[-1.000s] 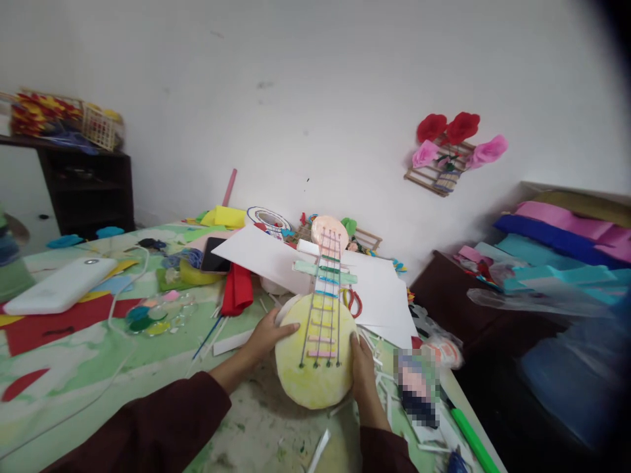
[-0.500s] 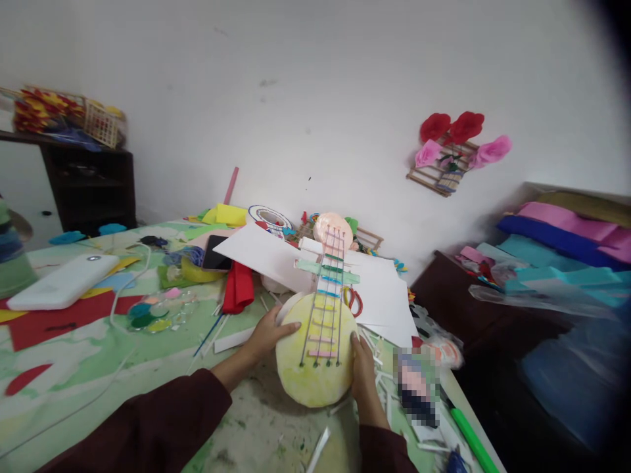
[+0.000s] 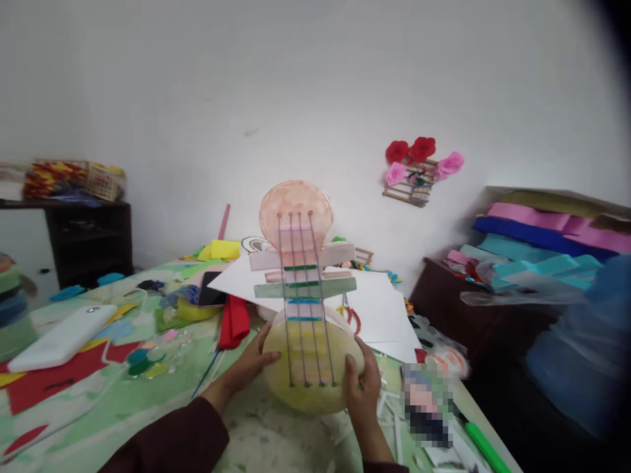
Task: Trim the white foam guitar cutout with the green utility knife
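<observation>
Between my two hands is a paper toy lute [image 3: 309,341] with a round yellow body, a peach round head and several purple strings down its front. Paper pegs stick out on both sides of its neck, and coloured strips cross under the strings. My left hand [image 3: 254,360] grips the left edge of the body, thumb on the front. On the right edge, my right hand [image 3: 363,381] is closed the same way. The lute is tilted up, its head away from me, above the table. Fingers behind the body are hidden.
White paper sheets [image 3: 379,302] and red-handled scissors [image 3: 351,318] lie behind the lute. Red crepe paper [image 3: 233,322], a phone [image 3: 211,289] and a white power bank [image 3: 64,338] are to the left. Paper scraps and a green-handled tool [image 3: 486,447] lie right. A dark cabinet [image 3: 434,289] stands beyond.
The lute has been tipped more upright, its head now higher, larger in view and further left. Both hands still hold its body. The camera view has tilted upward.
</observation>
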